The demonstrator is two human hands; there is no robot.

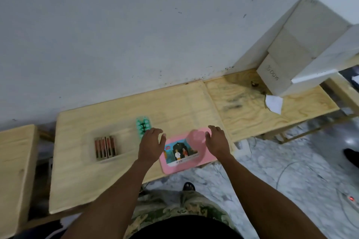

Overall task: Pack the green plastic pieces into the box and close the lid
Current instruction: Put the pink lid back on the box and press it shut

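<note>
The green plastic pieces [143, 125] lie in a tight cluster on the wooden table [174, 106], outside the box and just beyond the left hand's fingertips. The head view is the only one, and it is somewhat blurred.

The pink box [186, 158] lies flat at the table's near edge, to the right of the green pieces, with a printed picture of two figures facing up. The blur at its far right corner makes it impossible to tell whether the lid is fully down.

The left hand [152, 145] is at the box's left side, fingers loosely spread and holding nothing, and it covers the near end of the green cluster. The right hand [217, 141] is over the box's far right corner, fingers likewise relaxed and apart. Whether either hand touches the box cannot be told.

To the left, well apart from the box, sits a small tray of brown sticks [105, 148]. At the table's far right end, white cartons [295, 44] are stacked against the wall [136, 25], with a scrap of white paper [274, 104] beside them.
</note>
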